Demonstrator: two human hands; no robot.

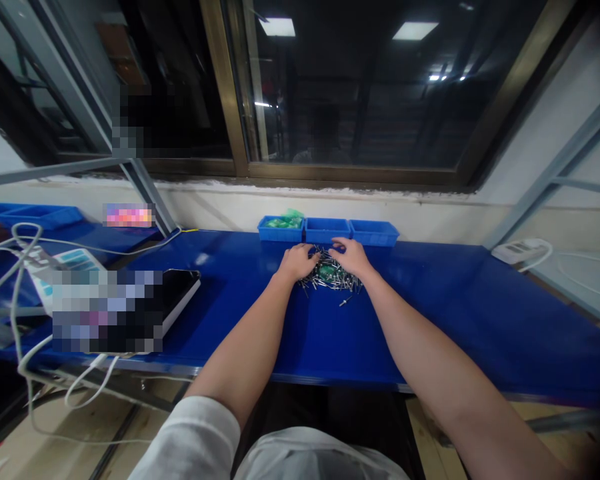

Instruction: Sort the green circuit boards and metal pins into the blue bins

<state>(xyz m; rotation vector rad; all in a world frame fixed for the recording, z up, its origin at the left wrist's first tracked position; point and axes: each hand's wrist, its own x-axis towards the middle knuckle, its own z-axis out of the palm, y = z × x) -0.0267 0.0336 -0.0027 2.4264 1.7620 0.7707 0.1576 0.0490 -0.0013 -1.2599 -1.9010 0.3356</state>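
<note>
A loose pile of metal pop rivets (337,280) lies on the blue tabletop (325,340), with a small green plastic bag (327,271) among them. My left hand (297,261) rests at the pile's left edge, thumb and fingers curved apart against the pins. On the other side, my right hand (353,257) touches the heap with its thumb and fingers spread. Neither hand visibly grips a rivet, though some fingertips are hidden. One single rivet (345,303) lies apart, nearer to me.
Behind the pile stand three blue bins: a left bin (280,233) with green plastic bags, a middle bin (327,230) and a right bin (375,233). A tablet-like device (183,283) with white cables lies left. A white power strip (515,251) sits right.
</note>
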